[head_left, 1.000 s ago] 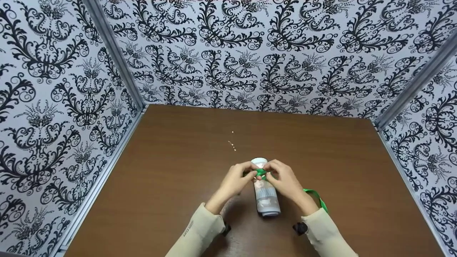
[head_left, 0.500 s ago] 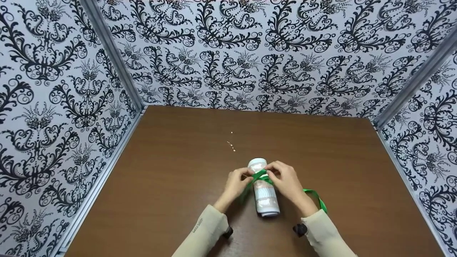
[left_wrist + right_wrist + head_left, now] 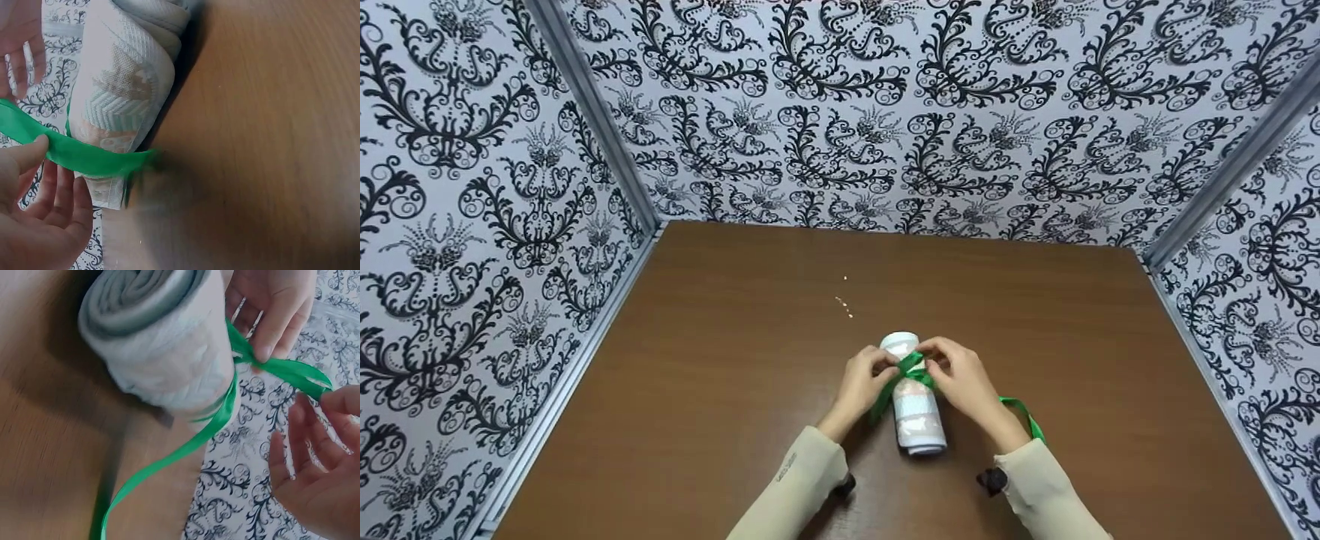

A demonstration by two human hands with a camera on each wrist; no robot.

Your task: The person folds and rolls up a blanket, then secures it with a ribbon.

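A rolled-up towel [image 3: 918, 414] in white, beige and pale green bands lies on the brown table, its spiral end [image 3: 143, 292] large in the right wrist view. Round its upper part runs a green ribbon [image 3: 915, 373]. From the left side, my left hand [image 3: 861, 381] pinches the ribbon between thumb and fingers; the left wrist view shows the green band [image 3: 84, 156] passing under that thumb. On the other side my right hand [image 3: 966, 381] pinches a folded loop of ribbon [image 3: 298, 377] between thumb and forefinger, its other fingers spread loosely.
A long ribbon tail [image 3: 1024, 416] lies on the table [image 3: 735, 360] beside the right forearm. Small white crumbs [image 3: 846, 306] are scattered beyond the towel. Patterned black-and-white walls [image 3: 840, 112] with grey corner posts [image 3: 592, 112] enclose the table.
My hands began close together over the ribbon, then moved slightly apart. The green ribbon now shows stretched and looped between them, with an end hanging left of the towel. The towel stays nearly in place.
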